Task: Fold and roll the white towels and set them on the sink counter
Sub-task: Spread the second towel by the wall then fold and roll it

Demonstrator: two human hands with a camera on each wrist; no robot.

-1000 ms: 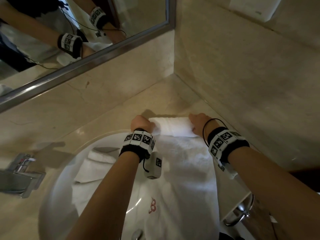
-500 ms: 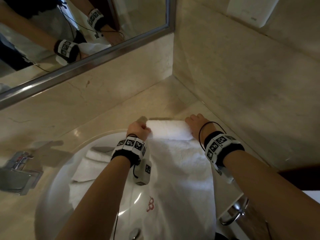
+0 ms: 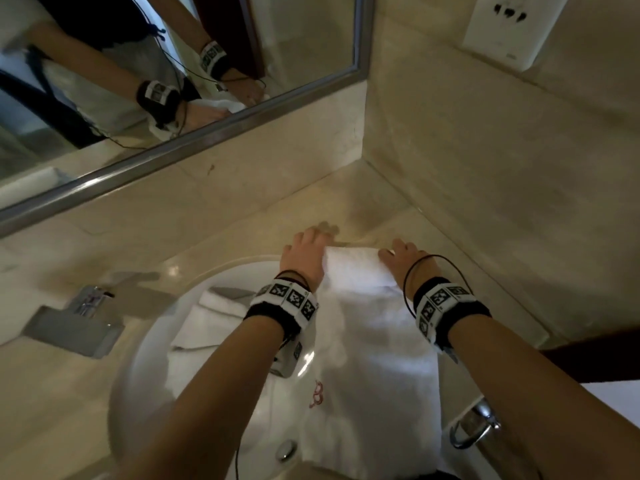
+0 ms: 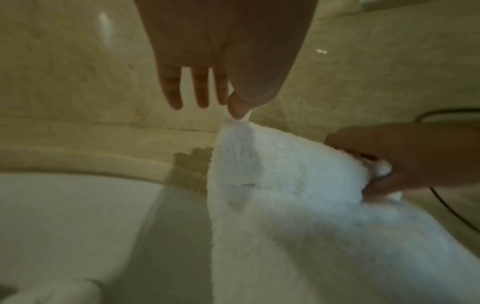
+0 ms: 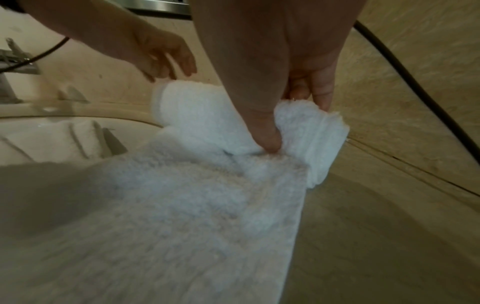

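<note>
A long white towel (image 3: 374,358) lies across the sink (image 3: 138,382) and the beige counter (image 3: 346,206), with its far end wound into a short roll (image 3: 356,268). My right hand (image 3: 398,258) grips the roll's right end (image 5: 311,127), thumb pressed into the front, fingers behind. My left hand (image 3: 308,244) hovers at the roll's left end with straight fingers (image 4: 200,92). Only its thumb tip touches the towel edge (image 4: 241,127). The towel bears a red embroidered mark (image 3: 317,393).
A second folded white towel (image 3: 214,323) lies in the sink basin beside the drain (image 3: 285,450). A chrome faucet (image 3: 76,323) stands left. The mirror (image 3: 173,81) and side wall close the corner behind. A chrome ring (image 3: 474,427) hangs at the lower right.
My left hand has uncurled from the roll's left end and stretched forward over it. The right hand stays on the right end.
</note>
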